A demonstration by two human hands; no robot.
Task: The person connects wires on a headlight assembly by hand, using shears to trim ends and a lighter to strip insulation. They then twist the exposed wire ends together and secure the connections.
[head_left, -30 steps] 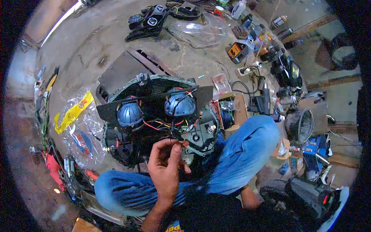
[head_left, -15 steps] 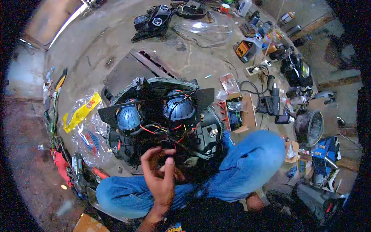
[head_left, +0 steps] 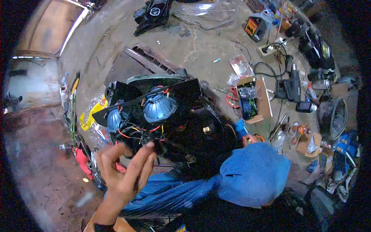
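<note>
A black headlight unit (head_left: 177, 127) lies in front of my lap, with two blue-grey ribbed bowls (head_left: 160, 108) and red, yellow and black wires (head_left: 145, 135) across it. My left hand (head_left: 123, 168) is raised at its near left side, fingers curved and apart, thumb tip overlapping the wires in this view. Beyond my right knee, my right hand (head_left: 249, 139) is mostly hidden by the blue jeans (head_left: 253, 174). Its visible fingers are curled at a small yellow-green and orange thing, whose kind I cannot tell.
An open cardboard box (head_left: 264, 98) with packed parts stands right of the headlight unit. Past it lie a heat gun (head_left: 290, 87), a power strip (head_left: 270, 49) and a metal pot (head_left: 332, 118). Yellow plastic (head_left: 92, 115) is at left. Another black lamp housing (head_left: 154, 17) lies farther back.
The view has shifted, and the headlight unit appears turned and tilted. My left hand has moved left and opened wider. My right hand now shows out beyond the right knee.
</note>
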